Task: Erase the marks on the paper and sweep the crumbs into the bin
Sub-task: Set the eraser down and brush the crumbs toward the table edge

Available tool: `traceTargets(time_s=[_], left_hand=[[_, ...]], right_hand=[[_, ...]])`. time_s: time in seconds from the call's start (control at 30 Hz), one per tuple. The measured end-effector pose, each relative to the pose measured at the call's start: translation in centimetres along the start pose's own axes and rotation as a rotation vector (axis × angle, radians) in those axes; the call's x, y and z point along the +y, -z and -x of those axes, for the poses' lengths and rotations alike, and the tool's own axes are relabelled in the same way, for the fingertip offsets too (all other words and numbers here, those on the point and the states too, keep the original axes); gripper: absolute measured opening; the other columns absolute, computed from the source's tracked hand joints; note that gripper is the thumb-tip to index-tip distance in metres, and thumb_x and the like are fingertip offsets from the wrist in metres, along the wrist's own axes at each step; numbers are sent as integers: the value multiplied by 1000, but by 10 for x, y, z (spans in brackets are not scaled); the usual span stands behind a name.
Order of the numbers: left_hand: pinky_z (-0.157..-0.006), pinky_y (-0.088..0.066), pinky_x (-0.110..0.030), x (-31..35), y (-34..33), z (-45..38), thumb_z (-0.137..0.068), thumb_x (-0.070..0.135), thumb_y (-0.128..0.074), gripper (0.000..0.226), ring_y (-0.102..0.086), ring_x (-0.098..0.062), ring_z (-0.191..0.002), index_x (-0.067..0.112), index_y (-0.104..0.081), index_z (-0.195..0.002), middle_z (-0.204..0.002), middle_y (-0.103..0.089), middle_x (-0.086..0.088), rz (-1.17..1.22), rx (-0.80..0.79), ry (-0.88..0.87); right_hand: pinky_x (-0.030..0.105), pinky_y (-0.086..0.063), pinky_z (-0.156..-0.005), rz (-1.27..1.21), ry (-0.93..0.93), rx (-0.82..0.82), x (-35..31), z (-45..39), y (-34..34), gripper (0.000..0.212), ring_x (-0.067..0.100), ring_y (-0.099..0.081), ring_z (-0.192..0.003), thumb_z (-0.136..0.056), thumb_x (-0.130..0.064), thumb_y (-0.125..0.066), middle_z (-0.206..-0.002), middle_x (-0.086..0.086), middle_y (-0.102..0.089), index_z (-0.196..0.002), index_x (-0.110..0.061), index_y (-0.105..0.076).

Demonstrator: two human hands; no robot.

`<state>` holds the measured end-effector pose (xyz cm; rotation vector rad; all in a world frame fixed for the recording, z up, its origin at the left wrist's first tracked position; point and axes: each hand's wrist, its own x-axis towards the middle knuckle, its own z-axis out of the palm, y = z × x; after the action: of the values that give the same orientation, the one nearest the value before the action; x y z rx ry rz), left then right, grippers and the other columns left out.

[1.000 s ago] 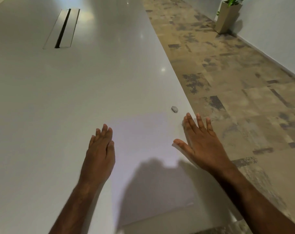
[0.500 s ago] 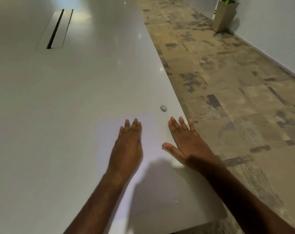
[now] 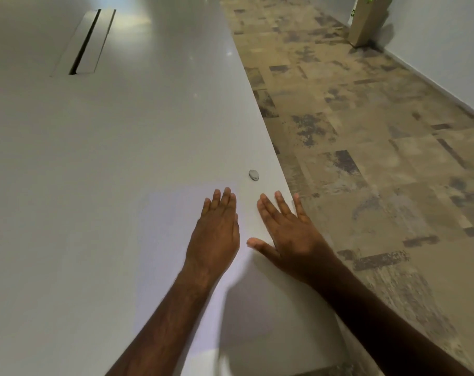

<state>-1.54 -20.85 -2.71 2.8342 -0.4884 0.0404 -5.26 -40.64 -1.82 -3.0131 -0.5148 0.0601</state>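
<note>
A white sheet of paper [image 3: 165, 240] lies flat near the right edge of the white table [image 3: 122, 137]. My left hand [image 3: 216, 229] lies flat on the sheet's right part with straight fingers. My right hand [image 3: 287, 234] is flat too, fingers spread, at the table's right edge beside the paper, partly over the edge. A small grey eraser [image 3: 253, 175] sits on the table just beyond both hands. No marks or crumbs can be made out on the paper. No bin is in view.
A cable slot [image 3: 85, 42] is set into the table at the far left. To the right lies patterned brown floor [image 3: 379, 158]. A tall planter [image 3: 367, 20] stands against the wall at the top right.
My left hand has slid to the right across the paper, toward my right hand. My right hand has stayed at the table's right edge.
</note>
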Motion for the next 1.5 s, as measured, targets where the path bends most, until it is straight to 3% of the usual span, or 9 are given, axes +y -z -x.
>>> traceTargets(time_s=[0.1, 0.3, 0.43, 0.6, 0.7, 0.83, 0.97, 1.17, 1.5], left_hand=[[-126, -11, -37, -2, -3, 0, -109, 29, -35, 54, -15, -22, -155, 9, -28, -159, -167, -22, -6, -23, 28, -9], [-127, -13, -37, -1, -5, 0, -107, 35, -21, 59, -15, -20, -155, 10, -28, -160, -167, -22, -4, -3, 32, 1], [-126, -8, -34, -1, -6, 1, -105, 40, -21, 62, -7, -14, -155, 14, -25, -161, -168, -16, 1, 78, 47, 14], [-126, -13, -36, -3, -11, 0, -107, 38, -29, 59, -15, -18, -155, 13, -29, -160, -167, -21, -1, 6, 44, 13], [-126, -10, -32, -4, -11, 0, -109, 32, -32, 54, -17, -16, -155, 12, -31, -159, -166, -23, -1, 2, 52, 12], [-127, -11, -32, -4, -12, -1, -108, 28, -27, 53, -18, -16, -155, 10, -32, -158, -166, -26, -2, 40, 64, -2], [-127, -16, -36, -3, -10, -1, -107, 26, -25, 55, -21, -18, -155, 8, -34, -157, -165, -29, -4, 37, 76, -9], [-124, -7, -31, -2, -8, 0, -109, 31, -39, 54, -17, -16, -155, 14, -30, -159, -166, -23, 0, 31, 72, 20], [-125, -9, -29, -2, -6, 0, -108, 24, -35, 52, -18, -14, -155, 10, -32, -158, -165, -27, 0, 85, 80, 22]], right_hand=[[47, 11, -133, 7, -42, 56, 11, 7, 4, 95, 26, -2, -165, -105, -79, -16, -176, 6, -17, -169, -8, -25], [48, 19, -131, -119, -91, -75, 7, -17, 19, 104, 20, 25, -162, -91, -85, 5, -177, -4, 15, -171, -18, 5], [43, 24, -128, -104, -23, -15, -6, -28, 10, 94, 21, 16, -164, -101, -78, -7, -179, -1, 1, -172, -16, -8], [38, 33, -122, -53, -113, -47, -1, -26, 14, 94, 19, 11, -165, -98, -76, 0, -178, -3, -5, -172, -18, -13], [46, 18, -131, -3, -91, 10, 9, -12, 14, 96, 26, -10, -165, -102, -75, 1, -174, 4, -27, -167, -12, -31], [59, -14, -132, 43, 3, 219, 26, 9, 6, 74, 36, -44, -152, -115, -58, -28, -156, 17, -54, -152, -1, -55], [49, 2, -135, -10, -62, 171, 29, 7, 14, 78, 30, -30, -160, -112, -63, -20, -167, 9, -41, -162, -8, -42], [47, 6, -132, -68, 96, 43, 6, 3, -2, 84, 24, -1, -165, -109, -72, -18, -175, 1, -19, -169, -13, -26], [37, 26, -127, -169, -113, 13, 33, 4, 0, 92, 15, 23, -163, -99, -81, 2, -176, -14, 11, -172, -26, 0]])
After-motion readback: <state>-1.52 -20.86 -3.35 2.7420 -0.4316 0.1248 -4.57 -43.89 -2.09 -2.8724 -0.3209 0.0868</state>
